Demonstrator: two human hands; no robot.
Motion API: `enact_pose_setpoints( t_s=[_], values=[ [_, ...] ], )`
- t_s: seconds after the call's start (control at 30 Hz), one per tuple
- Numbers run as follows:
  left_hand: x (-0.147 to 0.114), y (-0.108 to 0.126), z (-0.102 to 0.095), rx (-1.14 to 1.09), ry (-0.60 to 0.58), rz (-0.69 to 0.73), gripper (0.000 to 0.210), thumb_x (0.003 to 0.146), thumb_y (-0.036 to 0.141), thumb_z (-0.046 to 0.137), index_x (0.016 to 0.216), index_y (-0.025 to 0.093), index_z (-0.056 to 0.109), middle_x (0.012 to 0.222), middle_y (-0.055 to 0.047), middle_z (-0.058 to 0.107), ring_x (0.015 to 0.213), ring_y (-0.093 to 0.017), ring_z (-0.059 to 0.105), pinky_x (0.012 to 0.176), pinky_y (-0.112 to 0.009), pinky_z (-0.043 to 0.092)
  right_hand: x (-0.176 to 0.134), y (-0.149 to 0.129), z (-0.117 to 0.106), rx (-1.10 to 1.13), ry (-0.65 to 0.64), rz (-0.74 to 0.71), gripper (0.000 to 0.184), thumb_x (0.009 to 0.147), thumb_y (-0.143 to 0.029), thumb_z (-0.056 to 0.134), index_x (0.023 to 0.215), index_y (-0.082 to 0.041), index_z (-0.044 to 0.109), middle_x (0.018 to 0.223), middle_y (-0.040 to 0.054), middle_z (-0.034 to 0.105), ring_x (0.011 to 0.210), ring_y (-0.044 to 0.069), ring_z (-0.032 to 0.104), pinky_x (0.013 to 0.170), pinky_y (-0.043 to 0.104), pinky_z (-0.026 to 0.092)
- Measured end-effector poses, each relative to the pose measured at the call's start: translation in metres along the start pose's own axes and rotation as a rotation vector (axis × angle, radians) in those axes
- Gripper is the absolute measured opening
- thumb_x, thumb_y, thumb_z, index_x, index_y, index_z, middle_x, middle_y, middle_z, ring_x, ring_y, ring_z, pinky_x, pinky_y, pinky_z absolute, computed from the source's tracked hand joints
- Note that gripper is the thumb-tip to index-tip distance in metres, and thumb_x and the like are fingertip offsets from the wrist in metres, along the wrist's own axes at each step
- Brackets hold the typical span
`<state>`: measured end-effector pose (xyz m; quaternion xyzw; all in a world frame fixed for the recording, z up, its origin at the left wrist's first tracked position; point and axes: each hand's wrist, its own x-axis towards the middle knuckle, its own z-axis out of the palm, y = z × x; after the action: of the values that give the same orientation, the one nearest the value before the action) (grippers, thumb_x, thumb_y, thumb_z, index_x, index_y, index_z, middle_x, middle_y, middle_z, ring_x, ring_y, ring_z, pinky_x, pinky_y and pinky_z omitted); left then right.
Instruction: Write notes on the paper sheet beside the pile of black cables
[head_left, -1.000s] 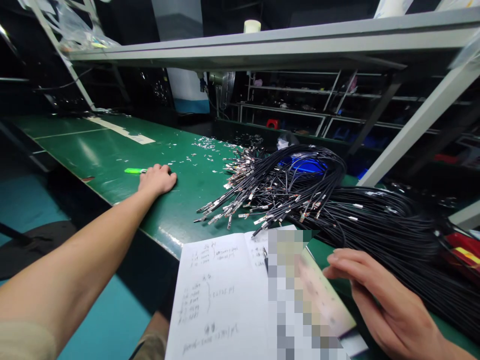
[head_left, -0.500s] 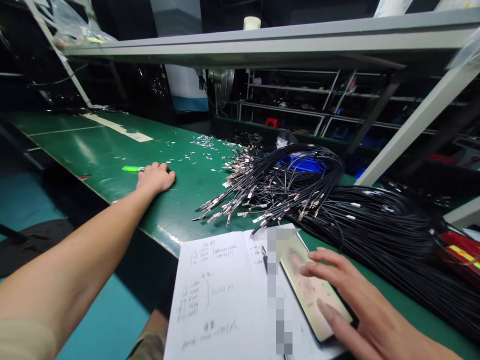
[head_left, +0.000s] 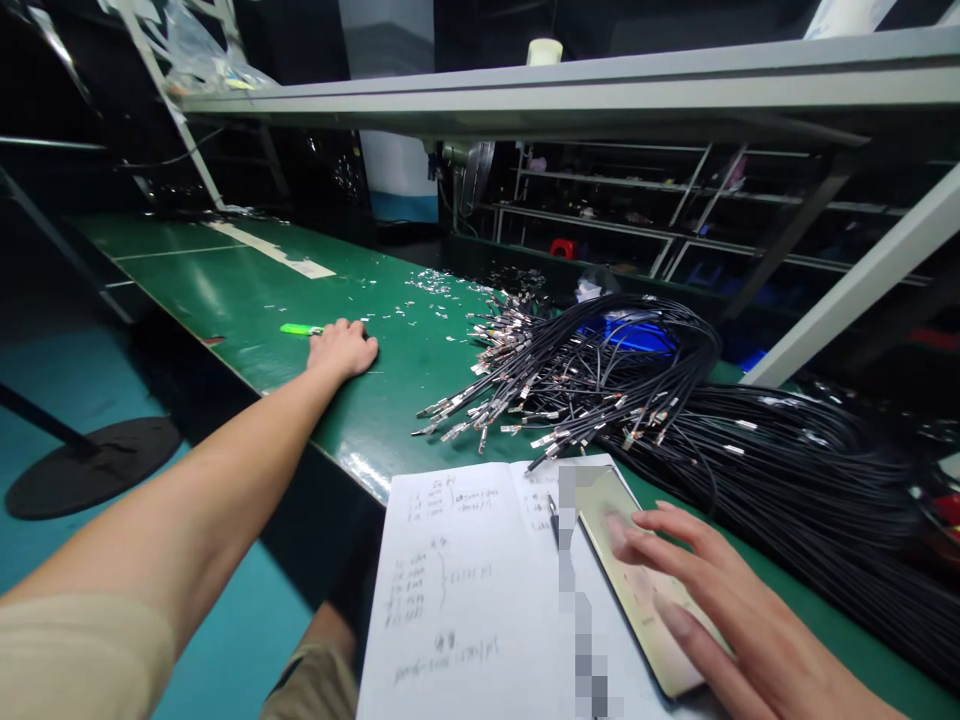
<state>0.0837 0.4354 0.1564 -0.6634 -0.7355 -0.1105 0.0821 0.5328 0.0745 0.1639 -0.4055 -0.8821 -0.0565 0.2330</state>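
Note:
My left hand (head_left: 343, 348) rests palm down on the green tabletop, fingers side by side with their tips partly hidden. A slim bright-green tool (head_left: 298, 330) with a narrow dark end lies against its left side; it looks like a craft knife. Over a smartphone (head_left: 637, 590) with a pale lit screen hovers my right hand (head_left: 705, 580), fingers spread, tips at or just above the glass. The phone lies on the right page of an open notebook (head_left: 442, 610) with handwritten lines. Beside the phone, a dark pen (head_left: 555, 520) lies on the page, partly covered by a pixelated strip.
A heap of black cables (head_left: 585, 380) with metal terminals spreads right of centre, partly over a blue tray (head_left: 637, 335). Small metal scraps (head_left: 435, 285) dot the green table (head_left: 187, 290). Above runs a grey shelf (head_left: 525, 95), with a slanted post (head_left: 855, 285) at right.
The whole view has shifted, so everything sits farther right in the picture. Both hands keep nearly the same places relative to the table and phone.

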Motion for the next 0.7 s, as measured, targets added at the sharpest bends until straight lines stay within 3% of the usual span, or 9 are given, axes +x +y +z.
enact_pose_setpoints(
  t_s=[0.27,0.5,0.7],
  values=[
    [-0.002,0.002,-0.003,0.005,-0.003,0.002,0.056,0.090,0.048,0.034,0.126,0.015,0.060,0.136,-0.025,0.056,0.127,-0.043,0.050,0.105,-0.061,0.042,-0.018,0.017,0.000,0.097,0.148,0.116,0.033,0.097,-0.009,0.043,0.126,-0.018,0.057,0.135,0.0064,0.053,0.136,0.013,0.046,0.122,0.021,0.030],
    [-0.002,0.003,-0.004,0.019,0.001,0.005,0.056,0.090,0.048,0.032,0.126,0.014,0.060,0.135,-0.025,0.056,0.126,-0.044,0.051,0.104,-0.061,0.043,-0.010,0.004,-0.002,0.012,0.002,0.045,0.044,0.099,-0.027,0.050,0.141,-0.014,0.048,0.147,0.0085,0.048,0.145,0.020,0.037,0.118,0.033,0.041],
    [-0.003,0.002,-0.004,0.016,-0.001,0.006,0.056,0.090,0.048,0.033,0.126,0.014,0.060,0.135,-0.025,0.056,0.126,-0.044,0.051,0.104,-0.061,0.042,0.000,-0.003,-0.001,-0.031,0.003,-0.006,0.042,0.100,-0.033,0.051,0.138,-0.015,0.051,0.147,0.0110,0.049,0.143,0.024,0.041,0.111,0.040,0.050]
  ],
)
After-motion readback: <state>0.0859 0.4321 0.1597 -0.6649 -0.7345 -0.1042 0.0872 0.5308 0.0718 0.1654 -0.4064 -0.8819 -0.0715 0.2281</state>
